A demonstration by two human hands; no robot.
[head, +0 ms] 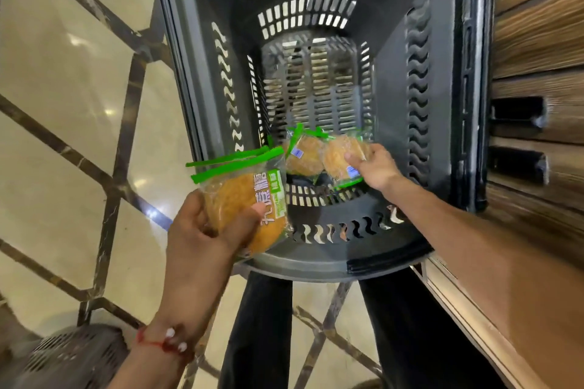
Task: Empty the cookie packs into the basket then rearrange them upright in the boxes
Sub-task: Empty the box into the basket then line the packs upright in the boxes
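A cookie pack [339,158] lies at the bottom of the basket [316,265], and the right hand [376,167] grasps it by its near right edge, with the thumb on its clear wrapper. Just left of that hand's fingertips a second pack [305,156] lies touching the first, its green sealed edge pointing away from the hand. Both show a round golden cookie and a small blue label.

The left hand [205,230] grips a stack [249,199] of packs, thumb across the printed front and fingers curled behind. Two green sealed strips stick out above the hand, so the stack holds at least two packs; how many more, I cannot tell. The stack hangs over the basket's near left rim, well to the left of the right hand and higher than it.

The basket is black plastic with wavy slots in its walls and a slotted base. A red thread bracelet [161,341] circles the left wrist. Below both forearms stand dark trouser legs [256,325]. Right of the right arm runs a wooden cabinet [537,41] with dark handles [518,114]. Left of the left hand spreads a glossy tiled floor [63,73].
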